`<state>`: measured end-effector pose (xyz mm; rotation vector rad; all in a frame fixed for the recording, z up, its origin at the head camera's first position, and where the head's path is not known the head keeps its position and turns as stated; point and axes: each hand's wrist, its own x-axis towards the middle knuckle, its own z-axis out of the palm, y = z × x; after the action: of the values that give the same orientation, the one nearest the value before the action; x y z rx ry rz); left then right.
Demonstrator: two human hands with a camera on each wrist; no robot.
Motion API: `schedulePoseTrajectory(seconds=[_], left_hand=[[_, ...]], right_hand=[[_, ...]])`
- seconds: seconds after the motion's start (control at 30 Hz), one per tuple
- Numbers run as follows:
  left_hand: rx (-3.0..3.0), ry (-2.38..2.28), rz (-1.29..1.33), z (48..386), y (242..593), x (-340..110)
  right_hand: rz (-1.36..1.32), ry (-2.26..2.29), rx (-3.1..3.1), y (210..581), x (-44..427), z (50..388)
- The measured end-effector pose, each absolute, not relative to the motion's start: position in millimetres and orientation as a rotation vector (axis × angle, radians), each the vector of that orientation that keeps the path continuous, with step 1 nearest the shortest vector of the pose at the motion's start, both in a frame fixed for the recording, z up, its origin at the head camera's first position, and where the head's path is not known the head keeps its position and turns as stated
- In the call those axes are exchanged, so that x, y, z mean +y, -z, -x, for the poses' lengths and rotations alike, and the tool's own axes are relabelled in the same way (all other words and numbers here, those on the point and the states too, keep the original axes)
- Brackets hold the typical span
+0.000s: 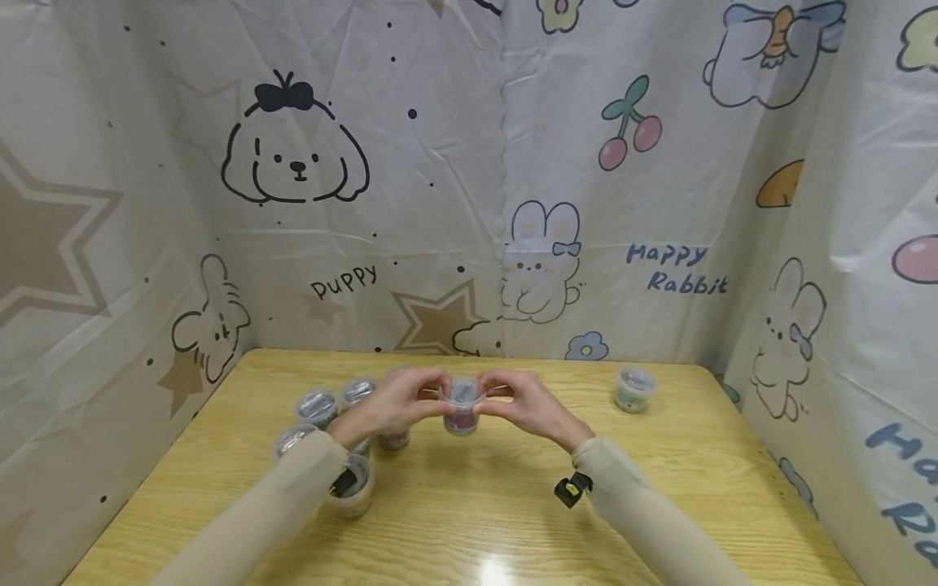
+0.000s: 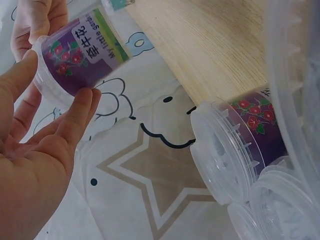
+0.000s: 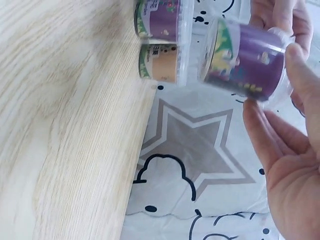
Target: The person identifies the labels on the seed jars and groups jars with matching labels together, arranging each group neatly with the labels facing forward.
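Note:
Both hands hold one clear plastic cup (image 1: 461, 420) above the table, its lidded top pinched from either side. My left hand (image 1: 399, 399) has thumb and fingers at the left of the rim, and my right hand (image 1: 531, 404) does the same at the right. In the left wrist view the cup's purple label (image 2: 95, 50) shows red flowers and the words "My little garden". Thumb and fingertips of the right hand (image 3: 295, 165) press near the lid in the right wrist view. What fills the cup cannot be made out.
Several similar lidded cups (image 1: 317, 407) cluster at the left, partly behind the left forearm; one cup (image 1: 353, 492) stands nearer the front. Alone at the right stands another cup (image 1: 634, 389). A printed curtain (image 1: 440, 203) surrounds the wooden table (image 1: 659, 505).

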<state>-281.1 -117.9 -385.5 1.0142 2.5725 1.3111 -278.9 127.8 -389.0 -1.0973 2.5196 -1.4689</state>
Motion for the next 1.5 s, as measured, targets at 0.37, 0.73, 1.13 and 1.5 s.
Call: schedulePoseTrajectory(seconds=[0.37, 0.73, 1.13, 1.5], left_hand=[[2.597, -1.299, -1.015, 285.9, 382.7, -117.1], [2.614, -1.234, -1.144, 289.5, 381.2, -119.5], [2.907, -1.088, -1.086, 287.3, 380.9, -110.4], [2.852, -1.164, -1.077, 283.9, 380.9, -104.3]], right_hand=[[1.097, 1.476, 2.671, 391.2, 119.6, 276.6], [1.103, 1.556, 2.702, 411.3, 122.5, 289.2], [1.129, 1.642, 2.685, 412.1, 121.7, 290.4], [1.073, 1.667, 2.652, 412.3, 126.0, 289.8]])
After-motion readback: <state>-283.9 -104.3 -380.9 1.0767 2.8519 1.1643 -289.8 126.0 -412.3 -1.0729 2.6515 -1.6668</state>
